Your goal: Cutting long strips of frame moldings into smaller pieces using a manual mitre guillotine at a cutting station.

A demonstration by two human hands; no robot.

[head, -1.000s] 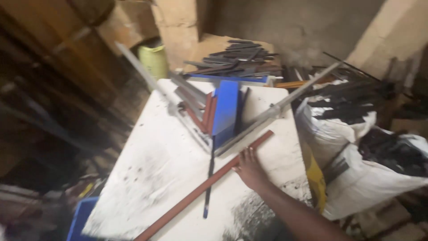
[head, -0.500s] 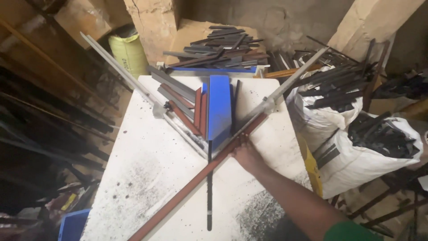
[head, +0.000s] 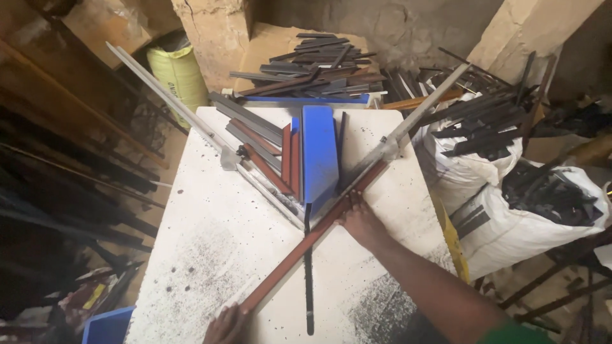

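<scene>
White table (head: 210,255) fills the middle, and a long red-brown bar (head: 306,245) lies slanted across it. Right hand (head: 360,220) presses flat on the bar's middle. Left hand (head: 223,326) grips its near end. Blue plate (head: 319,153) lies just behind. Full white sacks (head: 510,223) sit beside the table.

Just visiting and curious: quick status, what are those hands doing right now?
Right hand pressing on the reddish-brown metal bar. Left hand at its near end. Bar lies diagonally across the white table, over a thin dark rod.
</scene>
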